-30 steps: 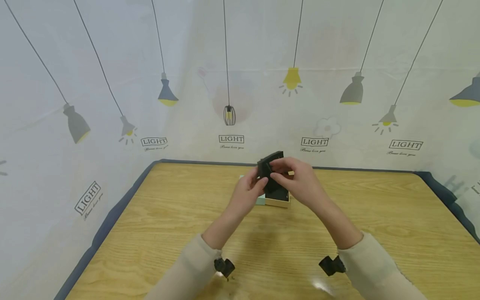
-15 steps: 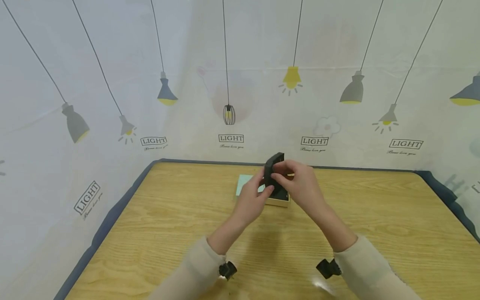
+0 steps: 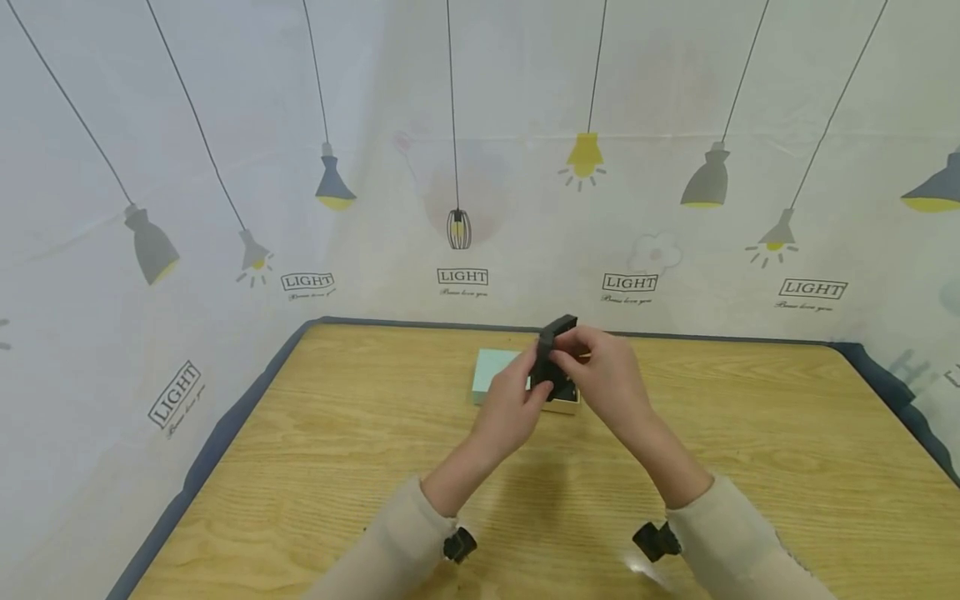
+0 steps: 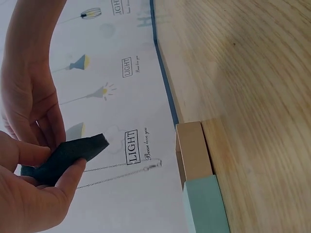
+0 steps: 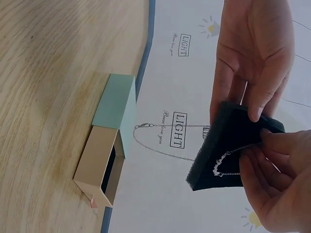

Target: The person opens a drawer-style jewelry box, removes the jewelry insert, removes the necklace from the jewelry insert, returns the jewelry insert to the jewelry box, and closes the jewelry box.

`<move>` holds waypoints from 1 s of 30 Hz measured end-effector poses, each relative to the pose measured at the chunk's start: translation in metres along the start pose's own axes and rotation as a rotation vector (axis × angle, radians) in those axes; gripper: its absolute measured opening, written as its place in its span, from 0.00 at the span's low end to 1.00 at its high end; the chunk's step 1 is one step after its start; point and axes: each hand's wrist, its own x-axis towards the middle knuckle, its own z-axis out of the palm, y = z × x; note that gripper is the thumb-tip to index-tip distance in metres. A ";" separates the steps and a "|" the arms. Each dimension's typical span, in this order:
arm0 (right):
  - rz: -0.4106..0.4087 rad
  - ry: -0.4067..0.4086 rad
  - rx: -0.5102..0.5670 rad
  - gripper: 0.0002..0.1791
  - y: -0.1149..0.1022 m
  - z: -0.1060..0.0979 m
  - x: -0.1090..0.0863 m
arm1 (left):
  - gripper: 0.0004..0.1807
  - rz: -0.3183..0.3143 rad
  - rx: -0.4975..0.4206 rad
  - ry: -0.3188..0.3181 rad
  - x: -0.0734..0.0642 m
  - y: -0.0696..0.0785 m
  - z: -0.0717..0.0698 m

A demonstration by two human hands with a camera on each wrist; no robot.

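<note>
My left hand (image 3: 510, 408) grips a black foam pad (image 5: 206, 167), its thumb on the front face, above the table. A fine silver chain (image 5: 165, 153) is threaded on the pad; a small sparkling section (image 5: 217, 169) lies across the front. From the back, a loop with a clasp (image 5: 143, 126) dangles free. At the pad's front face, my right hand (image 3: 611, 379) pinches the chain between thumb and fingertips. Behind both hands stands a small box: a mint-green sleeve (image 3: 491, 367) with its tan drawer (image 5: 97, 150) pulled partway out.
A pale wooden table (image 3: 337, 433) carries the box near its back edge. White fabric (image 3: 525, 192) printed with hanging lamps rises behind and at the sides, with a blue border along the table's edge. Each sleeve has a small black camera mount (image 3: 459, 545) at the cuff.
Both hands have kept hold; the left has moved slightly right with the pad, which has turned more edge-on. More of the mint-green sleeve shows now.
</note>
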 end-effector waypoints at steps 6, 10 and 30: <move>-0.029 0.019 -0.054 0.05 0.003 0.002 -0.002 | 0.30 0.006 0.026 -0.001 0.000 -0.004 0.001; -0.049 0.014 -0.074 0.05 0.003 0.002 -0.004 | 0.28 -0.013 0.027 -0.010 -0.001 -0.006 0.001; -0.074 0.001 -0.109 0.03 0.007 0.004 -0.007 | 0.23 -0.016 0.051 -0.031 -0.003 -0.014 -0.004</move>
